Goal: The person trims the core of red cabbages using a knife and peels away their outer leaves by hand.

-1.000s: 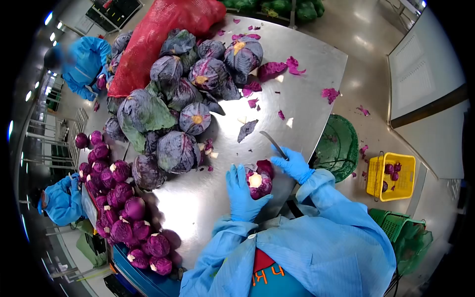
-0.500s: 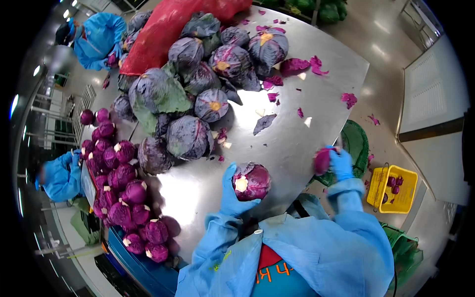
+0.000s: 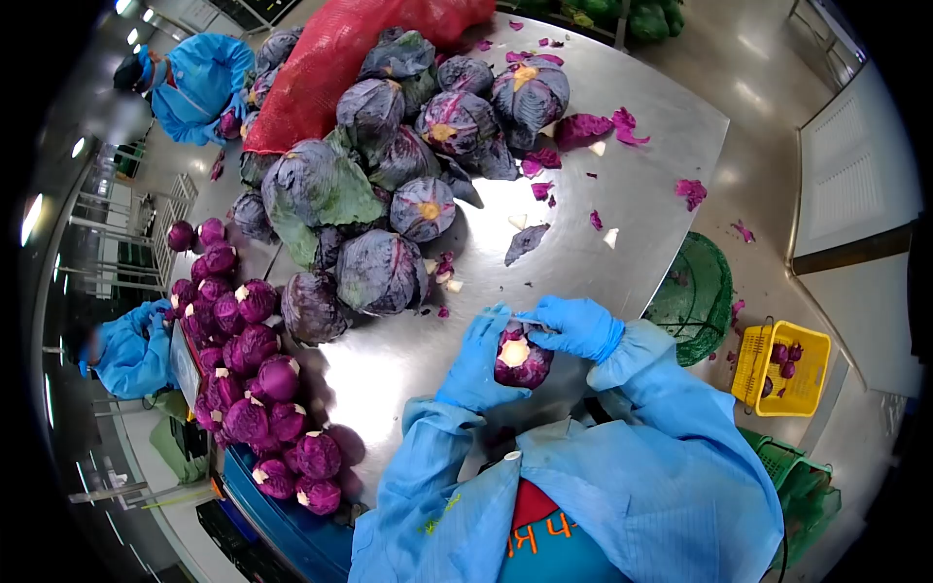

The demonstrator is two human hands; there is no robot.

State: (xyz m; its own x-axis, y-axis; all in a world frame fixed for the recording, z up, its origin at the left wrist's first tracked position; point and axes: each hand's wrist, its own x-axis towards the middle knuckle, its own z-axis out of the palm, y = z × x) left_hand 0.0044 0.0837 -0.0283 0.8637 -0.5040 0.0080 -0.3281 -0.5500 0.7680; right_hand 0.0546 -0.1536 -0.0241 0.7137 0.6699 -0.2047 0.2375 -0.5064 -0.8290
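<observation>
A red cabbage with a pale cut stem stands near the front edge of the metal table. My left hand, in a blue glove, is wrapped round its left side. Fingers closed, my right hand grips a knife, whose blade lies against the top of the cabbage and is mostly hidden between the hands. Untrimmed cabbages with dark outer leaves are heaped beyond my left hand. Trimmed purple cabbages are piled at the left.
A red mesh sack lies at the back. Leaf scraps are scattered on the table. At the right stand a green mesh-lined bin and a yellow basket. Two people in blue work at the left.
My right hand carried a loose purple leaf to the green bin and is now back at the cabbage with the knife. The cabbage's cut stem has turned more upward.
</observation>
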